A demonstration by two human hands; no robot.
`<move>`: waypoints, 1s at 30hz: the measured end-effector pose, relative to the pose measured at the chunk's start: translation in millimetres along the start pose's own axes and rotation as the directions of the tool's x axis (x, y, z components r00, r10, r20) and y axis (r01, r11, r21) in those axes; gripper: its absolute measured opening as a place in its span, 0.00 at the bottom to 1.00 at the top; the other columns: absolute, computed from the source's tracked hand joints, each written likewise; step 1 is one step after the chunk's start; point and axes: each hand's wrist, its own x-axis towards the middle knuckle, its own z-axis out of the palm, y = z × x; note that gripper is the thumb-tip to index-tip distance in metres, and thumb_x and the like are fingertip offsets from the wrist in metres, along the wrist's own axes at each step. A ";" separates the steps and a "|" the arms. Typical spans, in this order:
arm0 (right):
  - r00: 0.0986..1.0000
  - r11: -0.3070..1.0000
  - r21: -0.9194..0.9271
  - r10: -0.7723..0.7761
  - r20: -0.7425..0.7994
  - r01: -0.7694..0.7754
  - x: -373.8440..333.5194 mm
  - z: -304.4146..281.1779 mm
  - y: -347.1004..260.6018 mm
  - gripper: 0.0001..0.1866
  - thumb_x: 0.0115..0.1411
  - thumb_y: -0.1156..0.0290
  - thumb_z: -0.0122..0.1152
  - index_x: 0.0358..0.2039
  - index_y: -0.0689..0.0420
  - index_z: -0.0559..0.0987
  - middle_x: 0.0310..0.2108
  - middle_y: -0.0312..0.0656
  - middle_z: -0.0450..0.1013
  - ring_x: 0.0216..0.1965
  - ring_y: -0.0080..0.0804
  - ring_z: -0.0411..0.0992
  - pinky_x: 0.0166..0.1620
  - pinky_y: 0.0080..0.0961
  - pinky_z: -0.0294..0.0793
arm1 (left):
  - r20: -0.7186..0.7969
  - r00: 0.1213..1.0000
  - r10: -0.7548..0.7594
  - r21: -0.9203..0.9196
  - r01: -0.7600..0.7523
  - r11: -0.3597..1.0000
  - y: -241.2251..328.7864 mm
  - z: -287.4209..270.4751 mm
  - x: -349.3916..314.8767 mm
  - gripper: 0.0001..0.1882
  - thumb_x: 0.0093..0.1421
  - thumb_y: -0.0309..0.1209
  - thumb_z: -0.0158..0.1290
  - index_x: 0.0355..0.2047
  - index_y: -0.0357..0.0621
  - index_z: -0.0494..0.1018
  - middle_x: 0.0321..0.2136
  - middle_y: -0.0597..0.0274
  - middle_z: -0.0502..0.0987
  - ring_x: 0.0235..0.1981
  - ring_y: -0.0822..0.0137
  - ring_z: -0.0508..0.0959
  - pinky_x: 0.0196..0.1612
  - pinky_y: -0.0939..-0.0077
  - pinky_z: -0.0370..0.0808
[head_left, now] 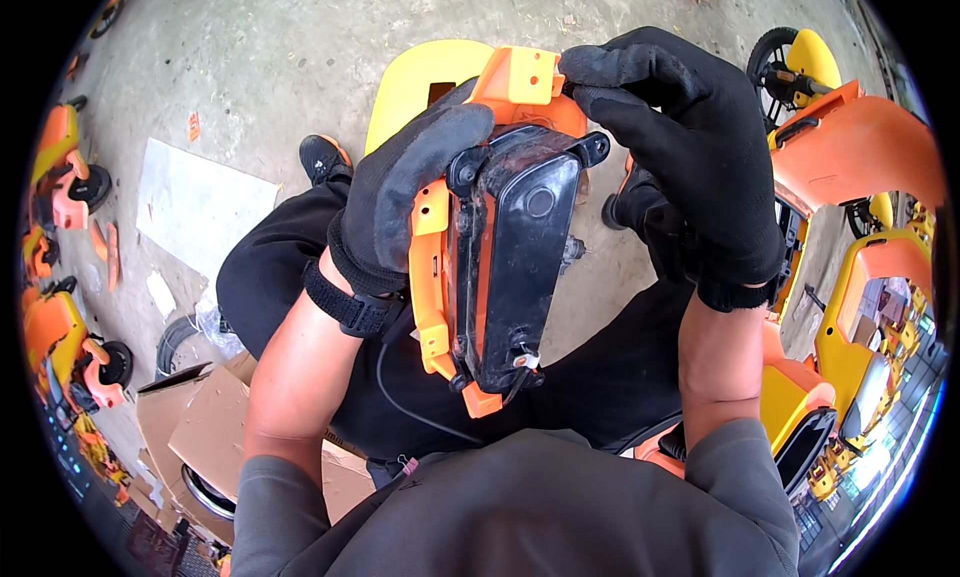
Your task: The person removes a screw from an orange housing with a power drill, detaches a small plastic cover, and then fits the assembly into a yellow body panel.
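Support the probably stiff black housing (520,262) by its orange frame (428,289), clasped by the left hand (400,187); the right hand (690,142) curls at its top, grip unclear.

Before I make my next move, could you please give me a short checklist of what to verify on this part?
1. Left hand gripping the orange frame: ok.
2. Right hand at the frame's upper corner: ok, fingertips are there.
3. Something small between the right fingertips: cannot tell, the fingers hide it.
4. Black case lying alongside the frame: ok.
5. Case fully fastened to the frame: cannot tell from this view.
6. Small white piece near the case's lower end firmly attached: cannot tell.
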 end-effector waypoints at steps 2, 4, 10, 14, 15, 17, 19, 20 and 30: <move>1.000 1.000 0.017 -0.018 0.002 0.018 0.9 0.1 -0.6 0.10 0.58 0.83 0.64 0.42 0.66 0.82 0.41 0.41 0.81 0.42 0.24 0.78 0.50 0.22 0.77 | 0.008 1.000 0.013 0.023 -0.013 1.000 -0.2 0.1 0.6 0.21 0.67 0.28 0.52 0.59 0.34 0.67 0.53 0.46 0.76 0.51 0.58 0.80 0.57 0.67 0.77; 1.000 1.000 0.022 0.004 0.019 -0.004 1.4 0.2 -1.9 0.10 0.58 0.83 0.64 0.42 0.66 0.81 0.41 0.41 0.81 0.42 0.25 0.78 0.50 0.23 0.77 | 0.017 0.999 0.030 0.049 -0.031 0.998 -1.2 -0.5 0.6 0.21 0.67 0.28 0.51 0.59 0.34 0.67 0.53 0.46 0.76 0.52 0.57 0.80 0.57 0.66 0.77; 1.000 0.999 0.036 -0.023 0.016 0.023 1.2 1.4 4.0 0.10 0.59 0.83 0.62 0.43 0.66 0.81 0.42 0.41 0.80 0.43 0.23 0.77 0.49 0.22 0.76 | 0.023 0.998 0.060 0.038 -0.061 0.997 -3.4 -0.5 2.8 0.22 0.67 0.27 0.52 0.59 0.35 0.66 0.54 0.45 0.75 0.53 0.57 0.79 0.57 0.66 0.77; 0.994 0.989 0.105 0.108 -0.029 -0.104 0.8 6.8 0.2 0.11 0.61 0.82 0.61 0.45 0.65 0.81 0.44 0.41 0.80 0.43 0.23 0.76 0.49 0.21 0.76 | -0.035 0.997 0.068 0.000 -0.068 0.998 1.3 5.4 5.5 0.22 0.65 0.24 0.54 0.59 0.35 0.66 0.53 0.46 0.76 0.51 0.58 0.80 0.56 0.67 0.78; 0.991 0.982 0.151 0.121 -0.054 -0.111 1.4 9.4 -0.9 0.12 0.62 0.82 0.60 0.46 0.65 0.81 0.44 0.40 0.80 0.43 0.23 0.76 0.49 0.21 0.75 | -0.047 0.996 0.073 0.000 -0.073 0.997 2.7 5.7 6.1 0.23 0.64 0.23 0.54 0.59 0.35 0.67 0.53 0.46 0.76 0.51 0.59 0.80 0.56 0.68 0.78; 0.983 0.963 0.240 0.149 -0.107 -0.120 2.0 13.7 -2.6 0.12 0.62 0.81 0.60 0.47 0.65 0.81 0.45 0.40 0.79 0.43 0.23 0.76 0.49 0.20 0.75 | -0.056 0.995 0.077 0.002 -0.077 0.997 2.5 5.0 6.5 0.23 0.63 0.23 0.56 0.59 0.35 0.67 0.53 0.47 0.77 0.50 0.59 0.80 0.56 0.68 0.78; 0.977 0.958 0.255 0.167 -0.134 -0.129 0.4 13.8 -5.0 0.13 0.62 0.81 0.60 0.47 0.65 0.81 0.44 0.40 0.79 0.43 0.23 0.76 0.49 0.20 0.75 | -0.076 0.996 0.041 -0.016 -0.042 0.999 -0.9 2.5 4.8 0.25 0.61 0.22 0.59 0.58 0.35 0.67 0.52 0.48 0.77 0.50 0.59 0.81 0.55 0.68 0.78; 0.973 0.956 0.264 0.174 -0.152 -0.130 0.9 12.9 -5.9 0.13 0.62 0.82 0.59 0.48 0.65 0.81 0.44 0.40 0.79 0.43 0.23 0.76 0.49 0.20 0.75 | -0.099 0.995 0.004 -0.034 -0.007 0.999 -1.9 1.2 3.4 0.26 0.60 0.22 0.60 0.58 0.35 0.68 0.52 0.48 0.78 0.50 0.59 0.81 0.55 0.67 0.78; 0.988 0.856 0.513 0.126 -0.088 -0.063 1.8 10.4 -15.3 0.12 0.60 0.81 0.60 0.46 0.64 0.80 0.40 0.38 0.79 0.40 0.20 0.75 0.45 0.20 0.76 | -0.147 0.640 -0.754 -0.684 0.485 0.545 11.9 3.1 -7.8 0.47 0.60 0.62 0.39 0.64 0.30 0.62 0.51 0.37 0.75 0.45 0.43 0.79 0.51 0.53 0.76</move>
